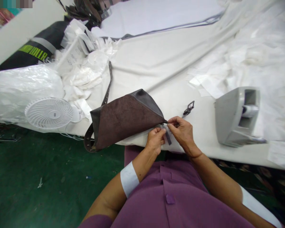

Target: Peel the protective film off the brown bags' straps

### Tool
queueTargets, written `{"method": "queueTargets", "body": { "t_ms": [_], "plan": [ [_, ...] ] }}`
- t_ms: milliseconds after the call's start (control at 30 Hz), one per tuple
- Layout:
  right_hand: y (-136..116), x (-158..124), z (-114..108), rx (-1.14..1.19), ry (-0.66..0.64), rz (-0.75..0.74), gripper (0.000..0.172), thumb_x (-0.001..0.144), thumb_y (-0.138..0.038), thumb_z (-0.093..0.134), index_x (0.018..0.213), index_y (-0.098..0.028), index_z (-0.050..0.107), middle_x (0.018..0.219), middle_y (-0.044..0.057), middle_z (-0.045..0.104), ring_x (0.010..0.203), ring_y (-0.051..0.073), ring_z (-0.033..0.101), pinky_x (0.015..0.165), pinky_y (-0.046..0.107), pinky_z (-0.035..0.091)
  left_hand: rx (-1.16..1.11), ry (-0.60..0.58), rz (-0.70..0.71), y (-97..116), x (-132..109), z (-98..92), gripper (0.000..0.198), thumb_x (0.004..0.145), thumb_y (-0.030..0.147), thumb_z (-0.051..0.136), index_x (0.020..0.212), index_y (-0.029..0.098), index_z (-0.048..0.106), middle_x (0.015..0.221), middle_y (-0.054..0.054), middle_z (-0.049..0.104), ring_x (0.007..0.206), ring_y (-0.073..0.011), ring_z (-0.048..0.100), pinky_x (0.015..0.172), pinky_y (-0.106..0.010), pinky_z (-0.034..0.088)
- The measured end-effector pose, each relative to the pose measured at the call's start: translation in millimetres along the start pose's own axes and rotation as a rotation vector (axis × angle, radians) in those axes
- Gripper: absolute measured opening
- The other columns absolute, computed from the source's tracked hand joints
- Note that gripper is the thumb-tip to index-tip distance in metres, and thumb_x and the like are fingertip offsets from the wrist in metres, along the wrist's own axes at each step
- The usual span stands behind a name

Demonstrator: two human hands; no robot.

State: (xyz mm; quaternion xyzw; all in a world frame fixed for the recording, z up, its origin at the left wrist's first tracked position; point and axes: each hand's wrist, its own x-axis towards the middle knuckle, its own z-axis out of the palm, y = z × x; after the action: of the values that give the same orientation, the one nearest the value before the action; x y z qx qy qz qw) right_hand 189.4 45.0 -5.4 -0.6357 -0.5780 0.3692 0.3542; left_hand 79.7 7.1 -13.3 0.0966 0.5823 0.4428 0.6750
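Along the near edge of the white-covered table point(142, 63), a brown suede-backed leather flap point(123, 120) lies with its long axis running toward the hands. Right hand point(180, 129) is nearer, pinching the flap's tip between thumb and fingers. Left hand point(155, 141) is curled at a narrow dark strap point(167, 138) just below; grip unclear. Metal buckle point(188, 108) sits just past the tip; white desk fan point(48, 113) sits beyond the flap's far end; green floor point(38, 164) lies below the table edge.
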Motion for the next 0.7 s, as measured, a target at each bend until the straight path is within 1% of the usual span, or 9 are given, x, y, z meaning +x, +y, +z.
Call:
{"method": "queueTargets", "body": {
  "t_ms": [133, 200, 233, 367, 433, 500, 567, 633, 700],
  "plan": [
    [-1, 0, -4, -0.009, 0.045, 0.012, 0.016, 0.072, -0.028, 0.06, 0.083, -0.019, 0.068, 0.067, 0.0, 0.066, 0.059, 0.014, 0.059, 0.063, 0.026, 0.045, -0.107, 0.104, 0.038, 1, 9, 8.2, 0.035, 0.054, 0.03, 0.075, 0.061, 0.019, 0.042, 0.051, 0.008, 0.041, 0.041, -0.0048, 0.036, 0.041, -0.019, 0.024],
    [6, -4, -8, 0.021, 0.038, 0.095, 0.021, 0.074, -0.034, 0.06, 0.085, -0.018, 0.068, 0.068, 0.001, 0.067, 0.059, 0.015, 0.06, 0.063, 0.027, 0.045, -0.139, 0.124, 0.048, 2, 10, 9.8, 0.033, 0.053, 0.028, 0.075, 0.061, 0.018, 0.044, 0.052, 0.007, 0.044, 0.043, -0.0055, 0.04, 0.042, -0.019, 0.027],
    [11, -7, -10, 0.042, -0.003, 0.149, 0.024, 0.075, -0.038, 0.061, 0.085, -0.018, 0.069, 0.067, 0.001, 0.066, 0.058, 0.016, 0.059, 0.061, 0.027, 0.045, -0.149, 0.12, 0.042, 3, 10, 10.0, 0.031, 0.053, 0.028, 0.075, 0.061, 0.017, 0.046, 0.053, 0.005, 0.047, 0.045, -0.0066, 0.043, 0.044, -0.02, 0.03],
    [26, -15, -10, 0.173, -0.298, 0.291, 0.034, 0.074, -0.046, 0.062, 0.083, -0.015, 0.071, 0.069, 0.003, 0.067, 0.061, 0.016, 0.058, 0.058, 0.026, 0.044, -0.167, 0.113, 0.024, 5, 9, 9.1, 0.028, 0.053, 0.027, 0.075, 0.065, 0.015, 0.052, 0.059, 0.002, 0.055, 0.053, -0.0099, 0.052, 0.054, -0.023, 0.041],
    [26, -14, -3, 0.282, -0.346, 0.344, 0.033, 0.073, -0.046, 0.063, 0.082, -0.015, 0.07, 0.073, 0.003, 0.068, 0.064, 0.016, 0.058, 0.058, 0.025, 0.043, -0.169, 0.124, 0.021, 5, 10, 8.5, 0.028, 0.053, 0.027, 0.076, 0.065, 0.015, 0.054, 0.061, 0.001, 0.056, 0.056, -0.01, 0.053, 0.056, -0.023, 0.042],
    [22, -11, 6, 0.388, -0.309, 0.411, 0.031, 0.071, -0.044, 0.065, 0.079, -0.014, 0.069, 0.071, 0.002, 0.066, 0.06, 0.014, 0.055, 0.054, 0.025, 0.041, -0.176, 0.126, 0.01, 6, 9, 7.3, 0.029, 0.053, 0.028, 0.077, 0.066, 0.014, 0.055, 0.064, 0.001, 0.058, 0.058, -0.0101, 0.054, 0.059, -0.023, 0.043],
    [18, -8, 14, 0.456, -0.227, 0.457, 0.027, 0.069, -0.041, 0.067, 0.073, -0.014, 0.067, 0.063, 0.0, 0.062, 0.054, 0.012, 0.051, 0.05, 0.023, 0.038, -0.195, 0.117, -0.011, 8, 6, 5.5, 0.03, 0.055, 0.03, 0.077, 0.071, 0.015, 0.057, 0.069, 0.0, 0.061, 0.061, -0.0107, 0.055, 0.06, -0.024, 0.043],
    [17, -6, 18, 0.48, -0.141, 0.483, 0.024, 0.068, -0.038, 0.067, 0.066, -0.015, 0.063, 0.056, -0.002, 0.056, 0.05, 0.01, 0.045, 0.047, 0.022, 0.034, -0.204, 0.105, -0.042, 11, 3, 3.8, 0.032, 0.057, 0.033, 0.078, 0.074, 0.016, 0.057, 0.073, -0.001, 0.062, 0.064, -0.012, 0.057, 0.06, -0.025, 0.043],
    [17, -5, 19, 0.469, -0.095, 0.506, 0.024, 0.068, -0.037, 0.068, 0.062, -0.015, 0.06, 0.051, -0.003, 0.051, 0.047, 0.009, 0.041, 0.044, 0.022, 0.031, -0.194, 0.09, -0.076, 13, 0, 3.4, 0.033, 0.057, 0.035, 0.078, 0.075, 0.017, 0.056, 0.073, 0.0, 0.062, 0.064, -0.0128, 0.058, 0.06, -0.026, 0.043]
  ]
}}
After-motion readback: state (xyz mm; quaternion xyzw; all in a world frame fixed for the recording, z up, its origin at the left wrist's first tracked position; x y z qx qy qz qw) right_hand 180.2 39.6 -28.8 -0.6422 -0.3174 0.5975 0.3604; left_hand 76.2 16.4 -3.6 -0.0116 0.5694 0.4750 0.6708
